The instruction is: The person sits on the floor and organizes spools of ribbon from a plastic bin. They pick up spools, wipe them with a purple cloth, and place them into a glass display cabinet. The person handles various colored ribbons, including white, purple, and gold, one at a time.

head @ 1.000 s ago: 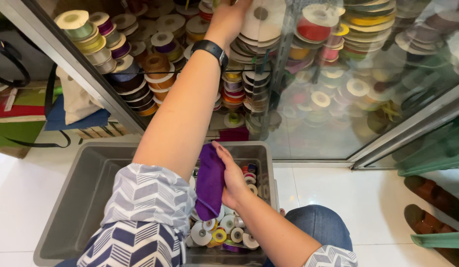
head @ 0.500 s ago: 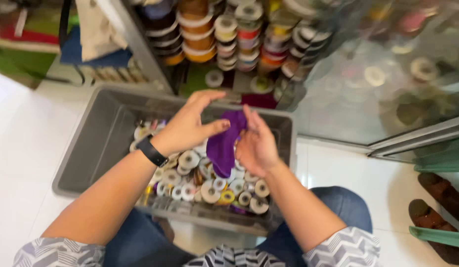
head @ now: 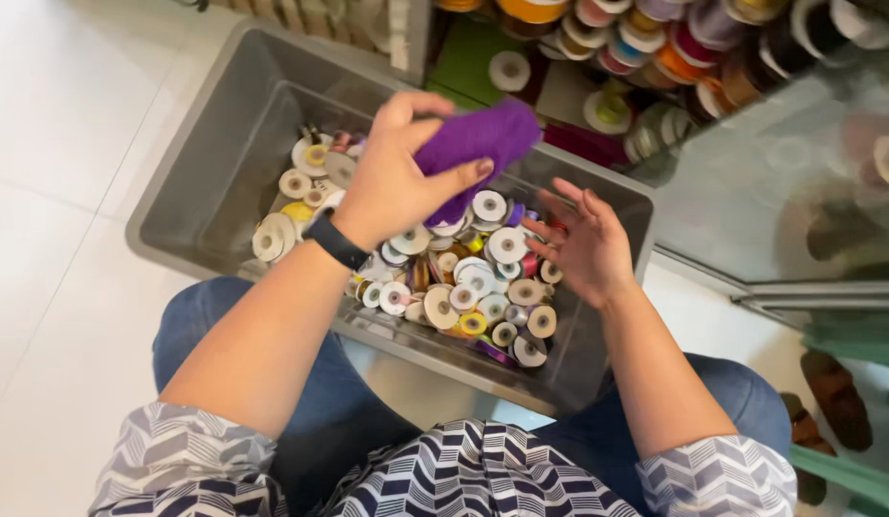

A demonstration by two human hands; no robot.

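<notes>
Our left hand [head: 392, 187] pinches the purple ribbon [head: 478, 144] over the gray bin [head: 205, 163] — our right hand [head: 583, 244] waits, fingers spread.

Purple ribbon roll [head: 478, 144], grey bin [head: 224, 124], navy-white chevron sleeves [head: 191, 469].

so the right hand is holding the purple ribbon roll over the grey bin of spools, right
No, the left hand holds the purple roll over the grey bin of spools; the head view shows the right hand open and empty beside it.
</notes>
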